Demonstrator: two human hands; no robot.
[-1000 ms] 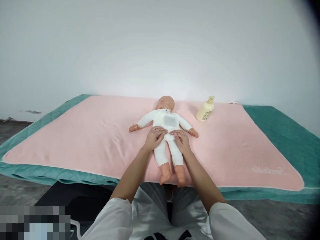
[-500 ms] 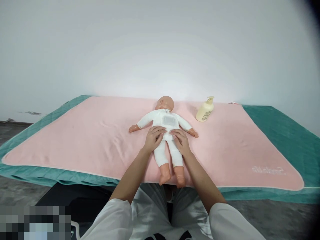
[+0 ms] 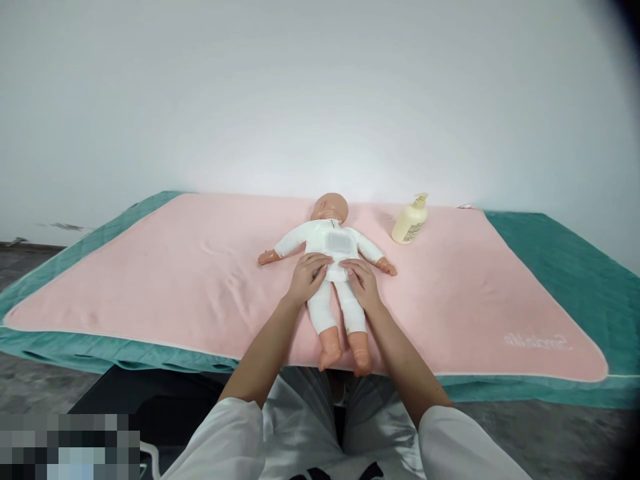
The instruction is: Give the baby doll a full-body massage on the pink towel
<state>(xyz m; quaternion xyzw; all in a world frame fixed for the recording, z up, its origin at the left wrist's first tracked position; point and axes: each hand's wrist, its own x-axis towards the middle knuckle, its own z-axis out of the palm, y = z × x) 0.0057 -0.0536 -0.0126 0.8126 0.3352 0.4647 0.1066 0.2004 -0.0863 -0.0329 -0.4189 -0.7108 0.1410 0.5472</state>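
A baby doll (image 3: 336, 270) in a white cloth suit lies stretched out with its head toward the wall and its feet toward me. Its arms are spread to both sides, and a pale rectangular patch shows on its torso. On the left side of the lower torso rests my left hand (image 3: 307, 277), fingers extended over the white cloth. My right hand (image 3: 361, 280) lies likewise on the right side, its fingertips a small gap from those of the left. Both hands are open and touch the doll without grasping it; the thumbs are partly hidden.
The doll lies on a pink mat (image 3: 165, 280) over a green cover (image 3: 575, 267). A cream pump bottle (image 3: 410, 221) stands beyond the doll's right-hand side. Behind is a pale wall (image 3: 320, 100). Something black (image 3: 145, 400) sits below the table edge at left.
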